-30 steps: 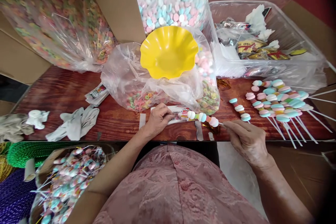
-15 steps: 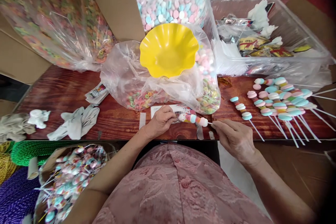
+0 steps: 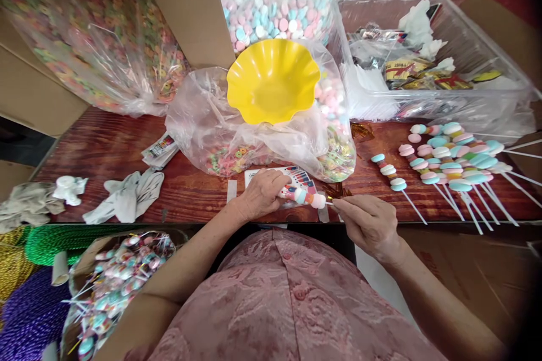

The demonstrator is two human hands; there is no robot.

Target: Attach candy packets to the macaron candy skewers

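A stick threaded with pastel candy discs, the candy skewer (image 3: 308,198), lies level over the near edge of the wooden table (image 3: 105,146). My left hand (image 3: 261,193) is closed around its candy end. My right hand (image 3: 366,220) pinches the bare white stick end. Under the skewer lies a small printed card (image 3: 296,174). Behind it a yellow scalloped bowl (image 3: 273,80) rests on a clear bag of ring candies (image 3: 220,130).
Several finished skewers (image 3: 449,161) lie at the right. A clear tub (image 3: 432,56) of wrappers stands behind them. Bags of pastel candy (image 3: 275,5) and ring candy (image 3: 97,45) stand at the back. Crumpled gloves (image 3: 122,194) lie left; a box of wrapped skewers (image 3: 114,282) sits below.
My right hand has moved left toward my left hand, sliding the stick further into the candies. The visible row of candy between the hands has grown shorter.
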